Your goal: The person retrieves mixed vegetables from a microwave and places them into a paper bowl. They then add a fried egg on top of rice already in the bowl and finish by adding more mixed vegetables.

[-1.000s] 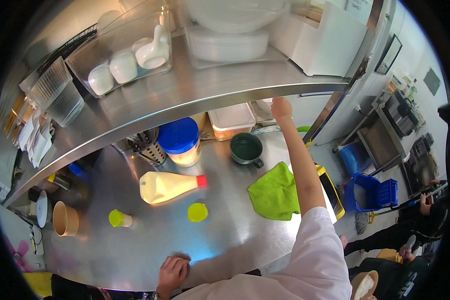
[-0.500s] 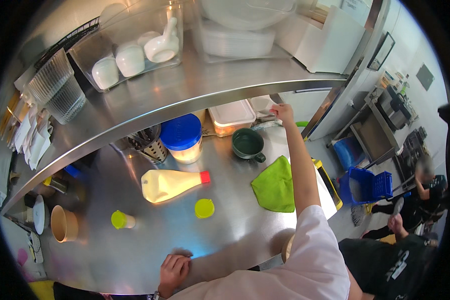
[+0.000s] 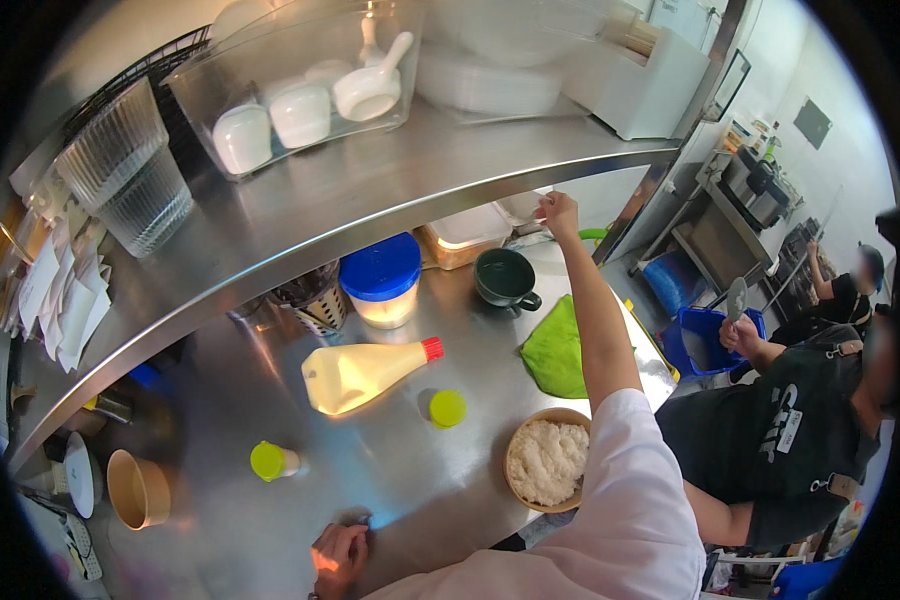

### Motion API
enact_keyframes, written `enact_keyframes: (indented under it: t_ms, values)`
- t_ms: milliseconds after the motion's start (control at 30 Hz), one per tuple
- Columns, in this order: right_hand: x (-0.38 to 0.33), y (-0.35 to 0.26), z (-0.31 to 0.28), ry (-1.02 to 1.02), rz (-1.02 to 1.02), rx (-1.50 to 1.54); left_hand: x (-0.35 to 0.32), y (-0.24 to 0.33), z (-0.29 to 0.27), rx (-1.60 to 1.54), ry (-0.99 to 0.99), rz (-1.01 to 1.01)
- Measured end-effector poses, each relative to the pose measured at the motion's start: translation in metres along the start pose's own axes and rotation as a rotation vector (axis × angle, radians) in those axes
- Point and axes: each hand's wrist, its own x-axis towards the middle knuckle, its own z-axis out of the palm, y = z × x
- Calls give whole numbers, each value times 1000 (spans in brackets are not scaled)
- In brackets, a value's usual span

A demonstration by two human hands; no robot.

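Observation:
My right arm reaches under the steel shelf. My right hand (image 3: 558, 213) is closed in a pinch beside a white container (image 3: 520, 207); what its fingers hold is too small to make out. Below it are a dark green cup (image 3: 504, 278) and a bright green cloth (image 3: 555, 350). My left hand (image 3: 340, 555) rests curled on the steel counter (image 3: 440, 515), with nothing visible in it. A brown paper bowl of white rice (image 3: 548, 460) stands by my right sleeve. Farther left lie a squeeze bottle of pale yellow sauce (image 3: 365, 377) and a lime-green lid (image 3: 448, 408).
A small lime-capped shaker (image 3: 273, 461) and a brown paper bowl (image 3: 138, 489) stand at left. Behind are a blue-lidded tub (image 3: 381, 280) and a perforated utensil holder (image 3: 320, 303). The shelf (image 3: 410, 170) overhangs the counter. At right, a co-worker (image 3: 770, 410) holds a spoon-like utensil (image 3: 737, 298).
The rice bowl, barely visible behind my sleeve before, now shows in full on the counter. The co-worker at right stands closer and more upright. Both my hands stay almost where they were.

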Motion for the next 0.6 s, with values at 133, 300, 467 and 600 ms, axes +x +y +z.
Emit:
enact_keyframes:
  t_ms: [133, 300, 467, 600]
  values:
    - [2, -6, -1, 117, -171, -339, -7, 2, -5, -28, -23, -50]
    - [3, -8, 0, 214, -413, -823, -14, -5, -14, -101, -103, -106]
    - [-7, -13, 0, 270, -466, -892, -21, -19, -17, -94, -204, -102]
    - [-18, -24, -2, 232, -320, -819, -25, -22, -16, -57, -264, -92]
